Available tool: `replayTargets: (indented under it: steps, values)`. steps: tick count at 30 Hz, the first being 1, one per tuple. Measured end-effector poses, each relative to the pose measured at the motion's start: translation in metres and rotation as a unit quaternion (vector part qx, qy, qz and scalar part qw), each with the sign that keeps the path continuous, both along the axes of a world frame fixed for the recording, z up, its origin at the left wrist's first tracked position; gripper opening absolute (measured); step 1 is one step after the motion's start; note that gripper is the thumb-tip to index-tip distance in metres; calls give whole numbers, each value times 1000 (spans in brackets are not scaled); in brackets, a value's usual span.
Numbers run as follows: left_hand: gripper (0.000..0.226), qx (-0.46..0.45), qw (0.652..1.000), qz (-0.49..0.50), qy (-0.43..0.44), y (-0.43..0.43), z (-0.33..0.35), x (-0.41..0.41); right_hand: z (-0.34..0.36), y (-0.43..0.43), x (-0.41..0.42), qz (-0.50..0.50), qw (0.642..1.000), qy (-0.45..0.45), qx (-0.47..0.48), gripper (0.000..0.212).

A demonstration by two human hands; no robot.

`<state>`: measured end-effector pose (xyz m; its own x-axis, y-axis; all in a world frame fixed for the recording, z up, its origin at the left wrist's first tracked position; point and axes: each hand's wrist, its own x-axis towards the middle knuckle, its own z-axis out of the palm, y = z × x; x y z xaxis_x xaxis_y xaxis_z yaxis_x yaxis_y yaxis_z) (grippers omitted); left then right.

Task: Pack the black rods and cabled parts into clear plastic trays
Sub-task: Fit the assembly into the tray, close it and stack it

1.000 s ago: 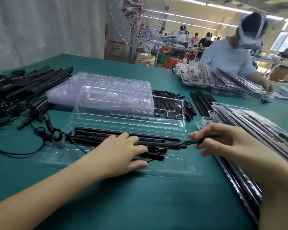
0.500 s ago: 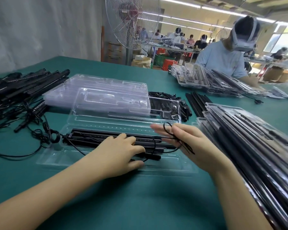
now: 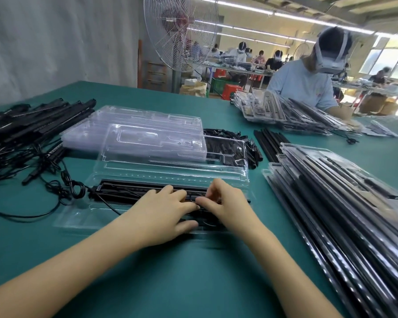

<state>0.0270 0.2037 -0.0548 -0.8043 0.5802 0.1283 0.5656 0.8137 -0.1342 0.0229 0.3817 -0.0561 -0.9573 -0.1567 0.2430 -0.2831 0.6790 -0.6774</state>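
Note:
An open clear plastic tray (image 3: 78, 216) lies in front of me on the green table, its hinged lid (image 3: 175, 164) raised behind it. Black rods (image 3: 124, 191) lie lengthwise in the tray. A thin black cable (image 3: 108, 205) runs out over its left part. My left hand (image 3: 166, 210) rests flat on the rods at mid-tray, fingers pressing down. My right hand (image 3: 225, 203) sits right beside it, fingertips curled and pinching the cable against the rods; the pinched part is mostly hidden.
Loose black rods with tangled cables (image 3: 32, 125) lie at far left. A stack of empty trays (image 3: 133, 125) stands behind the open tray, with small cabled parts (image 3: 230, 143) and bare rods (image 3: 269, 143) to its right. Packed trays (image 3: 342, 203) fill the right side. A person (image 3: 303, 86) works opposite.
My right hand moved left and down with the cable loop, from the tray's right end to the rods beside my left hand. The left hand stayed on the rods.

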Motion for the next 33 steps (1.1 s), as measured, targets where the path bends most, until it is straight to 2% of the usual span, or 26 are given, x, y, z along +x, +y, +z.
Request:
replayTargets:
  steps: [5,7,12,15,17,24,28,29,30,31,33]
  values:
    - [52,21,999,-15,26,-4,-3,1,-3,13,2,16,999,-8,-38,31]
    - [53,30,999,-17,29,-6,-5,1,-2,16,2,28,999,-3,-20,30]
    - [59,38,999,-5,35,-7,-2,-1,3,29,6,54,994,-7,100,18]
    - [53,36,997,-44,44,-6,-2,2,1,33,14,24,967,73,242,23]
    - [50,18,996,-68,64,-3,0,7,2,30,18,13,952,106,286,26]
    - [59,-27,998,-56,28,5,-5,15,3,28,31,-6,955,46,293,29]
    - [60,-54,997,-49,35,9,-4,18,16,44,40,39,979,-61,191,36]
    - [61,-55,997,-47,35,9,-4,18,20,49,44,48,982,-99,152,39]
    - [61,-55,997,-46,36,9,-4,18,23,52,48,55,982,-130,127,51]
    - [61,-58,997,-44,37,9,-4,19,24,54,51,58,980,-149,118,63]
    - [62,-65,996,-40,40,10,-5,19,22,54,52,48,978,-151,136,65]
